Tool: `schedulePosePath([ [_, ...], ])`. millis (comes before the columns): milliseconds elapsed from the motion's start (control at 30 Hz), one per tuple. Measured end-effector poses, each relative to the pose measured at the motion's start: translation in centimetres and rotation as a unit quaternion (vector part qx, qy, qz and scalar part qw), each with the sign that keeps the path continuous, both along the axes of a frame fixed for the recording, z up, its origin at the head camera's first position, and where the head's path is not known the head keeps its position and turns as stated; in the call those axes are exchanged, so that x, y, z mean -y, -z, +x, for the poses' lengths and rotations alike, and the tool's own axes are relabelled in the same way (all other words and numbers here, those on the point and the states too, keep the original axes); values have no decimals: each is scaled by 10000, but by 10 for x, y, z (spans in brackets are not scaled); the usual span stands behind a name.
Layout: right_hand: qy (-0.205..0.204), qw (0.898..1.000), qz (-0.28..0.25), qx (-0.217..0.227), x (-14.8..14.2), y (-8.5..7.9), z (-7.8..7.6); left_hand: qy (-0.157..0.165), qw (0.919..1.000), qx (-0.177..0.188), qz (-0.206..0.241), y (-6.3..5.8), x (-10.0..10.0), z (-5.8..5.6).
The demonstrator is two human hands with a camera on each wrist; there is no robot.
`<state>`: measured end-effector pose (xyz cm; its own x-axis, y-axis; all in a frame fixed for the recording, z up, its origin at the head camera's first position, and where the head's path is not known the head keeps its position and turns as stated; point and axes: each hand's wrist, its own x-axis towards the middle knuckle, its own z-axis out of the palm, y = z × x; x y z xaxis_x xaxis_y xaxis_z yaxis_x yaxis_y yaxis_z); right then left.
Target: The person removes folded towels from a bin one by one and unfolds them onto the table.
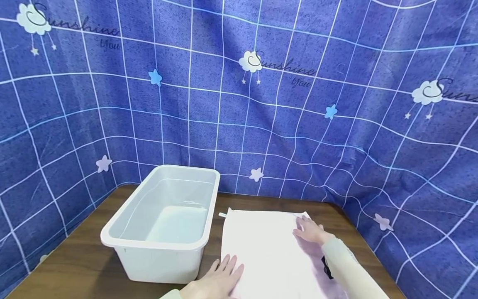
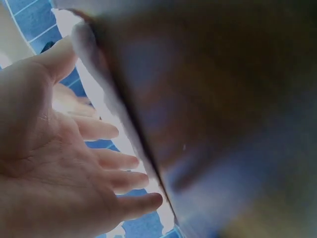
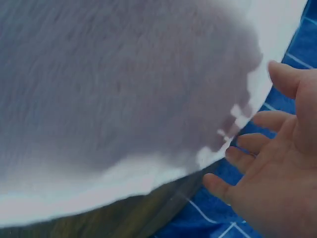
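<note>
A white towel (image 1: 263, 245) lies spread flat on the brown table, with a small tag at its far left corner. My left hand (image 1: 216, 279) is at the towel's near left edge, fingers extended. In the left wrist view the palm and straight fingers (image 2: 131, 182) show close beside the cloth edge. Farther off, my right hand (image 1: 311, 230) is over the far right part of the towel, fingers spread and relaxed. The right wrist view shows that hand's fingertips near the towel (image 3: 148, 99), where its shadow falls.
A white plastic basin (image 1: 160, 246) stands on the table to the left of the towel. Wood tabletop (image 1: 93, 257) shows around both. A blue gridded curtain (image 1: 239, 104) with clouds and stars hangs behind and along the sides. Something small and black (image 1: 327, 268) shows beside the right forearm.
</note>
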<state>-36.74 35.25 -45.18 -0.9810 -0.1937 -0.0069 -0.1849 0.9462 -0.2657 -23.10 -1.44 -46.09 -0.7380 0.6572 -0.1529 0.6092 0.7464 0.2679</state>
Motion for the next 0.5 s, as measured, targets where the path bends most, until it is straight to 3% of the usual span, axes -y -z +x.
schedulePosePath([
  [200, 308, 9982, -39, 513, 2, 4, -2, 280, 9995, -21, 148, -1, -2, 2],
  [267, 363, 9981, -44, 490, 1, 5, -3, 304, 9994, -37, 180, -2, -2, 2],
  [367, 265, 9986, -181, 409, 0, 3, -2, 273, 9992, -65, 297, -4, -5, 1],
  [500, -210, 9981, -418, 411, -1, -11, 11, 73, 9986, 29, 527, -5, -9, 0],
])
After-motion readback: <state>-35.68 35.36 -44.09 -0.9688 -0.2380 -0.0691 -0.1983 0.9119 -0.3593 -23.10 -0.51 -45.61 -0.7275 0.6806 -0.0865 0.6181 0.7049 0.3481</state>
